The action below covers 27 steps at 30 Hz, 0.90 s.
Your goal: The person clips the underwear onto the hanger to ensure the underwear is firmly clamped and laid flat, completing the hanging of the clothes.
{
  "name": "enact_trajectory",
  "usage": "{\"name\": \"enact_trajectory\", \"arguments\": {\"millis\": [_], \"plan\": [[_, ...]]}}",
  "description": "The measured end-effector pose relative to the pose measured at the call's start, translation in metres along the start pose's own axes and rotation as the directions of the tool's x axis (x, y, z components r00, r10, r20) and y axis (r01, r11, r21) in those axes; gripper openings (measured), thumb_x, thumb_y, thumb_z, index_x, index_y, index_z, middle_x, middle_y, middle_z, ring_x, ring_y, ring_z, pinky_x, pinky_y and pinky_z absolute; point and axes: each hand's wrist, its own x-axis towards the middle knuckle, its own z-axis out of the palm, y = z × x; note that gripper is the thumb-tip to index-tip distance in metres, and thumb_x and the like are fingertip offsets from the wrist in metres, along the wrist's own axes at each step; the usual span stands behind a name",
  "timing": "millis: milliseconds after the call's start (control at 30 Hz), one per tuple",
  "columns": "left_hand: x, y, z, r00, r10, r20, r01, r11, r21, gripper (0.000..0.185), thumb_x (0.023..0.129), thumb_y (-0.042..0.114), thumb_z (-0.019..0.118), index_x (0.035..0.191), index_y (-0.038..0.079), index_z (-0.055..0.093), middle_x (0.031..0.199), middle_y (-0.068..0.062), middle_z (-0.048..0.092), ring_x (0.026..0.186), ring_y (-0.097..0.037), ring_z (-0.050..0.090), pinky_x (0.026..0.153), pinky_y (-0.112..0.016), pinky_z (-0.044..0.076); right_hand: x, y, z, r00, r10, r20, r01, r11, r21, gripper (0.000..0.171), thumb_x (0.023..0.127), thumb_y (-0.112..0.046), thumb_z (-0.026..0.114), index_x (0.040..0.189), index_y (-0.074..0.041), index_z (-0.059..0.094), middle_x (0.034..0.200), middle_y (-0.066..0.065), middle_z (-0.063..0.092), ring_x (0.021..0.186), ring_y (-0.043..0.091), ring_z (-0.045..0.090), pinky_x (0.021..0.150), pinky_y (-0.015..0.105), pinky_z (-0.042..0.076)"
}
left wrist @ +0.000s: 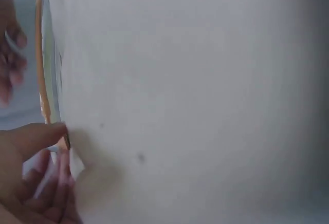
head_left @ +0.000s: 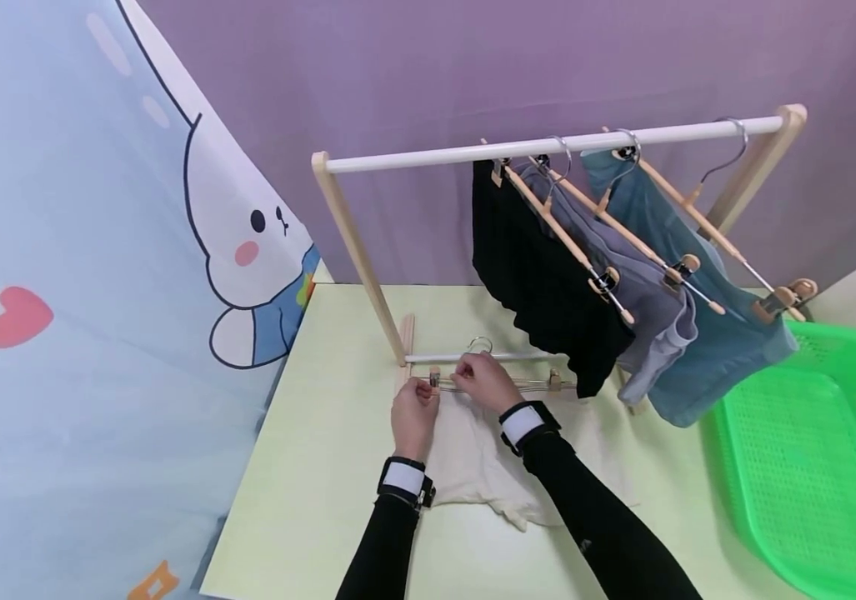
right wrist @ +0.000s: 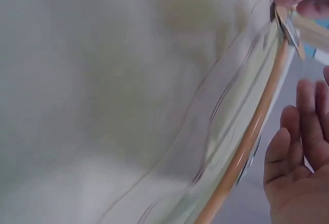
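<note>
**Hanger and cream garment on counter**

A clip of the wooden hanger [head_left: 498,382] is pinched by the left hand [head_left: 414,414]. The hanger bar is pressed by the right hand [head_left: 484,380], fingers loosely bent. The cream garment [head_left: 473,462] is laid on the counter [head_left: 322,467] beneath both, before the clothes rack [head_left: 548,148].

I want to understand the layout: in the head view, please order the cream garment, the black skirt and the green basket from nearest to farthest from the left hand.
From the left hand:
1. Cream garment, on the table right beside the hand, under both hands.
2. Black skirt, hanging on the rack, up and to the right.
3. Green basket, far right on the table.
</note>
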Motion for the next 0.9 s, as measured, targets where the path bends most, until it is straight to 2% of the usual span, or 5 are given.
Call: {"name": "enact_trajectory", "arguments": {"millis": [167, 300, 467, 667, 900], "plan": [[-0.007, 0.002, -0.002, 0.996, -0.062, 0.06, 0.057, 0.994, 0.088, 0.041, 0.08, 0.009, 0.083, 0.114, 0.001, 0.061, 0.106, -0.017, 0.06, 0.077, -0.025, 0.064, 0.07, -0.04, 0.054, 0.014, -0.015, 0.02, 0.996, 0.055, 0.066, -0.046, 0.99, -0.136, 0.019, 0.092, -0.023, 0.07, 0.097, -0.005, 0.066, 0.088, 0.007, 0.063, 0.09, 0.024, 0.056, 0.076, 0.037, 0.049], [-0.011, 0.006, 0.002, 0.991, -0.097, 0.09, 0.085, 0.987, 0.133, 0.047, 0.079, 0.013, 0.084, 0.117, -0.002, 0.061, 0.106, -0.018, 0.061, 0.082, -0.03, 0.065, 0.072, -0.043, 0.055, 0.016, -0.016, 0.033, 0.988, 0.084, 0.129, -0.055, 0.975, -0.213, 0.023, 0.093, -0.027, 0.069, 0.094, -0.005, 0.064, 0.083, 0.008, 0.062, 0.085, 0.027, 0.056, 0.079, 0.04, 0.047], [-0.011, 0.01, 0.006, 0.992, -0.071, 0.101, 0.058, 0.99, 0.132, 0.038, 0.082, 0.016, 0.082, 0.108, -0.004, 0.063, 0.099, -0.017, 0.065, 0.089, -0.034, 0.066, 0.076, -0.044, 0.054, 0.018, -0.009, 0.038, 0.982, 0.12, 0.147, -0.106, 0.989, -0.101, 0.022, 0.095, -0.026, 0.067, 0.09, -0.006, 0.06, 0.075, 0.004, 0.057, 0.07, 0.018, 0.052, 0.068, 0.03, 0.043], [0.001, 0.01, 0.002, 0.994, 0.011, 0.105, -0.021, 0.996, 0.09, 0.012, 0.094, 0.009, 0.065, 0.096, -0.001, 0.071, 0.082, -0.012, 0.067, 0.072, -0.025, 0.064, 0.063, -0.036, 0.052, 0.025, -0.01, 0.019, 0.971, 0.176, 0.16, -0.198, 0.972, 0.128, 0.023, 0.088, -0.021, 0.075, 0.095, -0.002, 0.063, 0.086, 0.008, 0.063, 0.076, 0.019, 0.058, 0.067, 0.028, 0.046], [0.015, 0.005, -0.012, 0.99, -0.044, 0.132, 0.044, 0.999, 0.002, 0.014, 0.095, 0.013, 0.068, 0.095, 0.004, 0.078, 0.082, -0.009, 0.073, 0.07, -0.019, 0.066, 0.063, -0.033, 0.052, 0.035, -0.018, 0.004, 0.982, 0.07, 0.173, -0.107, 0.972, 0.209, 0.022, 0.086, -0.021, 0.079, 0.089, -0.004, 0.066, 0.086, 0.007, 0.066, 0.076, 0.016, 0.059, 0.068, 0.027, 0.048]]}}
